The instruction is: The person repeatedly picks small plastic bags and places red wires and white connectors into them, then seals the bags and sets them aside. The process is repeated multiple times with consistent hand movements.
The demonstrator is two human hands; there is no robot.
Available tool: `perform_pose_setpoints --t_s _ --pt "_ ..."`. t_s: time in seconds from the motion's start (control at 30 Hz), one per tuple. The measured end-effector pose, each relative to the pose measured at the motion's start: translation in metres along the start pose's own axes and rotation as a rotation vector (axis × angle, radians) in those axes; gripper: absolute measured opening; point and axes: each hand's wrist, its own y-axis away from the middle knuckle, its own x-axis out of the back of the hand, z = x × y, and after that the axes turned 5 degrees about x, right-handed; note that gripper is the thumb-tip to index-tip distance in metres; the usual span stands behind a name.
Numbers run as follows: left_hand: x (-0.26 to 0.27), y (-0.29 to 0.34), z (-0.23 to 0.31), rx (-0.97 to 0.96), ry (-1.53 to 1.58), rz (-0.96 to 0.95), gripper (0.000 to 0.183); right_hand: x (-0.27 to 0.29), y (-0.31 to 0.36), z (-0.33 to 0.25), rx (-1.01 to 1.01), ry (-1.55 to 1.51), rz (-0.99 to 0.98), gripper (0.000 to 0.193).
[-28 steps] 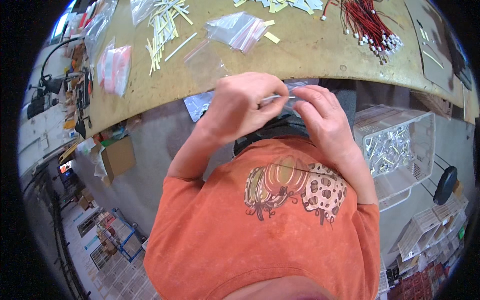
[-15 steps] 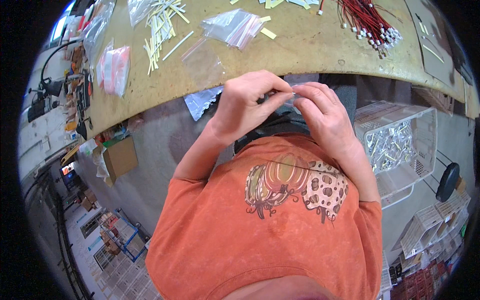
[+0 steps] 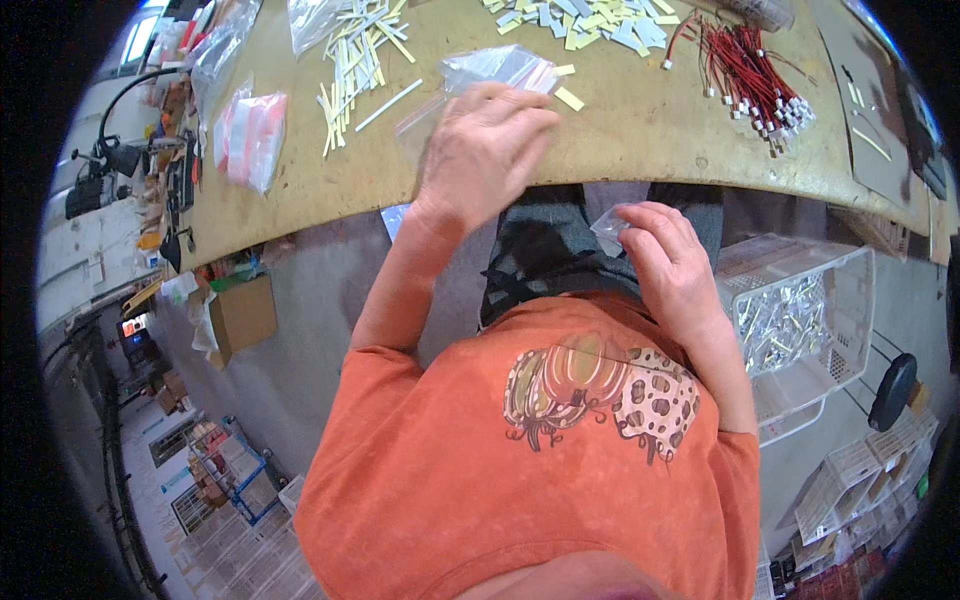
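My left hand (image 3: 490, 150) is over the table's near edge, in front of a pile of clear zip bags (image 3: 500, 68). Its fingers are loosely curved and apart from the thumb, with nothing visible in them. It partly covers a single flat zip bag (image 3: 412, 122). Low over my lap, my right hand (image 3: 668, 250) pinches a small clear plastic bag (image 3: 608, 224) between thumb and fingers. What that bag holds, if anything, cannot be made out.
On the table (image 3: 330, 185) lie pale strips (image 3: 365, 65), yellow and grey pieces (image 3: 585, 22), red wires with white connectors (image 3: 760, 90) and a pink-and-clear bag bundle (image 3: 250, 138). At my right stands a white crate (image 3: 850, 300) with filled bags (image 3: 780, 320). A cardboard box (image 3: 245, 318) stands left.
My hands were together over my lap; now the left has moved up and away over the table. The right has dropped slightly, still holding the plastic bag. The view has shifted a little.
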Motion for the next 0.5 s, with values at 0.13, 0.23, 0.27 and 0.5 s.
perform_pose_setpoints --t_s 0.13,0.23,0.27,0.5 --pt "0.007 0.004 -0.027 0.108 -0.067 0.024 0.017 -0.001 0.002 0.002 0.001 0.017 -0.004 0.017" --pt "0.005 -0.013 -0.011 0.127 0.064 -0.011 0.016 -0.002 0.001 0.003 -0.006 0.016 -0.011 0.018" --pt "0.0 -0.018 -0.009 0.103 0.07 -0.027 0.016 -0.003 -0.001 0.002 -0.006 0.019 -0.015 0.018" --pt "-0.007 -0.042 -0.008 0.076 0.096 -0.244 0.012 -0.001 0.003 0.005 -0.03 0.015 -0.002 0.017"
